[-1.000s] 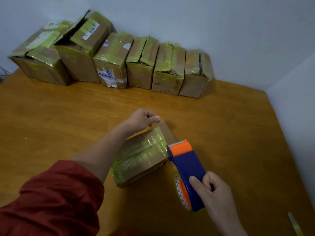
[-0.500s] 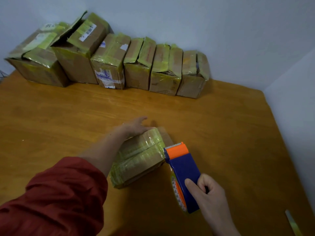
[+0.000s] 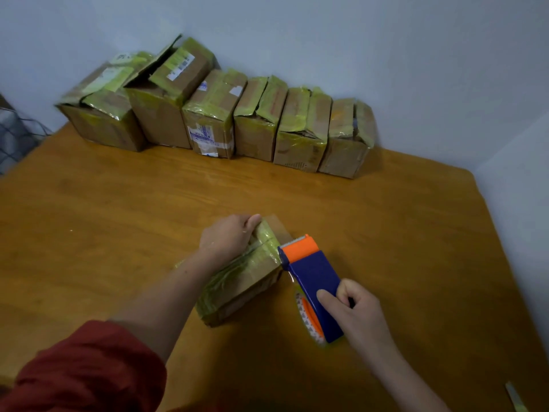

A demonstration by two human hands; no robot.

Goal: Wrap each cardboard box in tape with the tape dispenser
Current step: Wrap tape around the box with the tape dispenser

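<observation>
1 cardboard box (image 3: 246, 281) mid-table (image 3: 386, 227), lying flat and partly wrapped in yellowish tape. Left hand (image 3: 227, 236) grips its far end, fingers curled over the edge. 1 tape dispenser (image 3: 312, 272), its orange head touching the box's right end. Right hand (image 3: 356, 313) is wrapped round the handle (index finger laid along the blue side). 6 taped boxes (image 3: 214, 117) in a row against the back wall.

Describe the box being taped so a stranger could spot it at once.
On the wooden table, look away from the row of boxes against the wall, toward the near middle. One box lies alone there, the left hand gripping its far end. Only it has the blue-and-orange tape dispenser against its edge.
</observation>
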